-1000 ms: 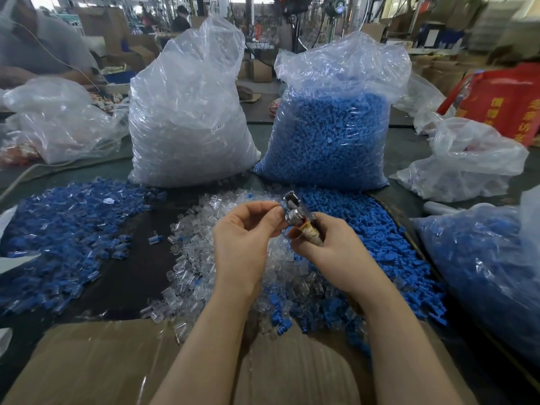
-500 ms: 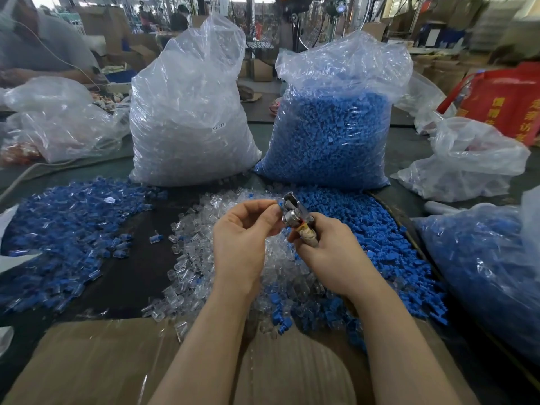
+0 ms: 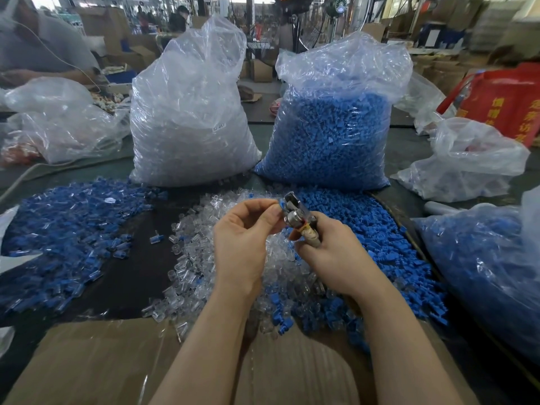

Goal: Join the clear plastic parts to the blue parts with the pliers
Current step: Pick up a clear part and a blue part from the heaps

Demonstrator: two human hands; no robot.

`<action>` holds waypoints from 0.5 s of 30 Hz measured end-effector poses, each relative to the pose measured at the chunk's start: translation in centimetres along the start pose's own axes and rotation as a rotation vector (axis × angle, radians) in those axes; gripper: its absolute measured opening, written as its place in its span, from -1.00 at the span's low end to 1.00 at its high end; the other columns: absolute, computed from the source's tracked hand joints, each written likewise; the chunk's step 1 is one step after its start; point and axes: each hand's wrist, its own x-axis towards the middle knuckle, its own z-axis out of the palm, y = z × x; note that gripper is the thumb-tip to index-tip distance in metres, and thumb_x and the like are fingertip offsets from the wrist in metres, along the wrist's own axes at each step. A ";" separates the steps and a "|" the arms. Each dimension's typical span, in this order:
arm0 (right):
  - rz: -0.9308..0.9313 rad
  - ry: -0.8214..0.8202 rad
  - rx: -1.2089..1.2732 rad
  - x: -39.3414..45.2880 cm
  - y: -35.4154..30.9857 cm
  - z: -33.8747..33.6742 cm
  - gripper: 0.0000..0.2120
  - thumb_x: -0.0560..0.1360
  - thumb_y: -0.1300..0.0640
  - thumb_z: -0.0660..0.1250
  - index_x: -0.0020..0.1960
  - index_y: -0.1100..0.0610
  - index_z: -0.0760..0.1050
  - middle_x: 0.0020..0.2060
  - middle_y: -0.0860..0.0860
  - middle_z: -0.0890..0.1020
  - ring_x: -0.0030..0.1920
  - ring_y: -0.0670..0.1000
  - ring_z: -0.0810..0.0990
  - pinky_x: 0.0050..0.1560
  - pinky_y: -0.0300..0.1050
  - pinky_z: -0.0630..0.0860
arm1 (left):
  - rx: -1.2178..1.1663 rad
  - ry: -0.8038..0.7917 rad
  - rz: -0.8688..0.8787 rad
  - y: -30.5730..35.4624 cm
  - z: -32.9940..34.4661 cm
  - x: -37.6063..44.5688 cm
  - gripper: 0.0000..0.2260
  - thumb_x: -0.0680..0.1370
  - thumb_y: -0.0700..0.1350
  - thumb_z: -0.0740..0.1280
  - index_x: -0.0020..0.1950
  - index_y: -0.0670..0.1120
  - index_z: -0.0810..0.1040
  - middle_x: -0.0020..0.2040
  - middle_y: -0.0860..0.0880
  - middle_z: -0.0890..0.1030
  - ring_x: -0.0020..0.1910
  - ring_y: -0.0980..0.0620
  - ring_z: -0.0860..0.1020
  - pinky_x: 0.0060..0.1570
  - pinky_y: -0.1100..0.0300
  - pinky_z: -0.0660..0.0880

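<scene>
My right hand (image 3: 330, 252) grips the metal pliers (image 3: 295, 213) by the handles, jaws pointing up and away. My left hand (image 3: 242, 232) pinches a small blue part (image 3: 281, 203) against the plier jaws with thumb and fingers; any clear piece on it is hidden. Under both hands lies a heap of loose clear parts (image 3: 193, 258). A heap of loose blue parts (image 3: 365, 229) spreads to the right of it. A pile of joined blue-and-clear pieces (image 3: 64, 229) lies at the left.
A tall bag of clear parts (image 3: 190, 118) and a tall bag of blue parts (image 3: 336, 127) stand behind the heaps. Another bag with blue pieces (image 3: 491, 273) lies at the right. Cardboard (image 3: 102, 361) covers the near edge. A person sits at the far left (image 3: 43, 48).
Both hands stay nearly in place. The left hand's fingers have closed in on the plier jaws, and a blue part now shows at the jaws.
</scene>
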 end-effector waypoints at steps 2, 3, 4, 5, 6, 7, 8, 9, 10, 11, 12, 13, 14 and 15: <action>0.001 -0.008 0.005 -0.1 0.0 -0.1 -0.88 0.38 0.06 0.27 -0.09 0.00 0.49 -0.31 -0.02 0.58 -0.29 0.04 0.55 -0.23 0.10 0.54 | -0.001 -0.004 0.003 0.0 0.0 0.0 -0.90 0.51 -0.31 0.39 -0.11 -0.13 0.64 -0.25 0.03 0.69 -0.26 0.15 0.63 -0.20 0.32 0.56; 0.002 -0.003 0.006 -0.1 -0.1 -0.1 -0.87 0.37 0.05 0.25 -0.10 0.01 0.49 -0.32 -0.01 0.58 -0.30 0.04 0.54 -0.23 0.10 0.54 | -0.003 -0.004 0.003 0.0 0.0 0.0 -0.90 0.51 -0.31 0.39 -0.11 -0.13 0.64 -0.25 0.02 0.69 -0.26 0.14 0.63 -0.20 0.32 0.56; 0.004 0.004 0.006 -0.1 -0.1 -0.1 -0.87 0.37 0.05 0.24 -0.11 0.01 0.49 -0.33 -0.01 0.57 -0.30 0.03 0.53 -0.24 0.10 0.53 | -0.006 -0.003 0.002 -0.1 0.1 0.0 -0.90 0.51 -0.31 0.39 -0.11 -0.13 0.64 -0.25 0.02 0.69 -0.26 0.15 0.63 -0.20 0.32 0.56; 0.006 0.011 0.005 -0.1 -0.2 0.0 -0.88 0.37 0.06 0.23 -0.12 0.01 0.49 -0.34 -0.02 0.56 -0.31 0.01 0.52 -0.25 0.09 0.52 | -0.010 0.000 0.000 -0.1 0.1 0.0 -0.90 0.51 -0.31 0.39 -0.11 -0.12 0.64 -0.25 0.03 0.69 -0.26 0.15 0.63 -0.20 0.32 0.55; 0.006 0.017 0.005 -0.1 -0.3 0.0 -0.88 0.36 0.06 0.22 -0.13 0.02 0.49 -0.35 -0.03 0.56 -0.32 0.00 0.51 -0.26 0.07 0.50 | -0.015 0.005 -0.003 -0.1 0.1 0.0 -0.89 0.51 -0.32 0.39 -0.11 -0.12 0.64 -0.26 0.03 0.69 -0.26 0.15 0.63 -0.20 0.33 0.55; 0.008 0.022 0.005 -0.1 -0.4 0.1 -0.86 0.34 0.04 0.21 -0.14 0.02 0.49 -0.36 -0.03 0.55 -0.33 0.00 0.50 -0.27 0.05 0.48 | -0.020 0.009 -0.005 -0.1 0.0 0.0 -0.89 0.51 -0.32 0.39 -0.11 -0.13 0.64 -0.26 0.04 0.69 -0.26 0.16 0.63 -0.21 0.33 0.55; 0.009 0.024 0.003 -0.1 -0.5 0.2 -0.83 0.33 0.03 0.19 -0.15 0.03 0.49 -0.36 -0.03 0.54 -0.33 0.00 0.49 -0.28 0.03 0.47 | -0.021 0.013 -0.006 0.0 0.0 0.0 -0.89 0.51 -0.32 0.39 -0.11 -0.13 0.64 -0.26 0.04 0.69 -0.27 0.16 0.63 -0.21 0.33 0.55; 0.011 0.026 0.000 0.0 -0.5 0.3 -0.81 0.32 0.02 0.17 -0.15 0.04 0.49 -0.37 -0.03 0.54 -0.34 0.00 0.48 -0.30 0.01 0.45 | -0.020 0.016 -0.006 0.0 0.0 0.0 -0.89 0.51 -0.32 0.39 -0.11 -0.13 0.64 -0.27 0.04 0.69 -0.27 0.16 0.63 -0.21 0.33 0.55; 0.010 0.029 -0.005 0.0 -0.5 0.3 -0.79 0.31 0.02 0.16 -0.14 0.05 0.49 -0.37 -0.04 0.54 -0.34 -0.01 0.48 -0.32 -0.02 0.43 | -0.017 0.018 -0.005 0.0 0.1 0.0 -0.89 0.51 -0.32 0.39 -0.11 -0.13 0.64 -0.27 0.04 0.69 -0.27 0.16 0.63 -0.21 0.33 0.55; 0.008 0.032 -0.007 0.0 -0.5 0.3 -0.79 0.31 0.02 0.16 -0.15 0.06 0.49 -0.37 -0.04 0.53 -0.35 -0.02 0.48 -0.33 -0.05 0.41 | -0.014 0.021 -0.003 0.0 0.1 0.0 -0.90 0.51 -0.32 0.39 -0.11 -0.13 0.63 -0.27 0.04 0.69 -0.27 0.16 0.63 -0.21 0.33 0.55; 0.004 0.036 -0.008 0.0 -0.5 0.4 -0.80 0.31 0.02 0.16 -0.15 0.05 0.49 -0.38 -0.05 0.53 -0.36 -0.03 0.47 -0.35 -0.08 0.40 | -0.014 0.024 -0.001 0.0 0.1 0.0 -0.90 0.51 -0.32 0.39 -0.11 -0.13 0.63 -0.27 0.04 0.69 -0.27 0.16 0.63 -0.21 0.33 0.55; 0.003 0.039 -0.007 0.0 -0.5 0.4 -0.82 0.31 0.02 0.16 -0.16 0.03 0.49 -0.39 -0.05 0.52 -0.37 -0.05 0.46 -0.35 -0.09 0.38 | -0.015 0.027 0.000 0.1 0.1 0.0 -0.90 0.51 -0.32 0.39 -0.11 -0.13 0.63 -0.27 0.04 0.69 -0.27 0.16 0.63 -0.21 0.33 0.55; 0.001 0.041 -0.008 -0.1 -0.4 0.3 -0.83 0.32 0.03 0.17 -0.17 0.02 0.49 -0.40 -0.05 0.52 -0.38 -0.06 0.46 -0.36 -0.10 0.37 | -0.017 0.031 0.001 0.1 0.1 0.0 -0.90 0.51 -0.32 0.39 -0.11 -0.13 0.63 -0.27 0.04 0.69 -0.27 0.16 0.63 -0.21 0.33 0.55; 0.000 0.040 -0.011 -0.1 -0.4 0.3 -0.84 0.32 0.03 0.17 -0.17 0.02 0.48 -0.40 -0.05 0.52 -0.38 -0.06 0.45 -0.36 -0.11 0.37 | -0.021 0.033 -0.002 0.1 0.2 0.0 -0.89 0.51 -0.32 0.39 -0.12 -0.13 0.63 -0.27 0.04 0.69 -0.27 0.16 0.63 -0.21 0.33 0.55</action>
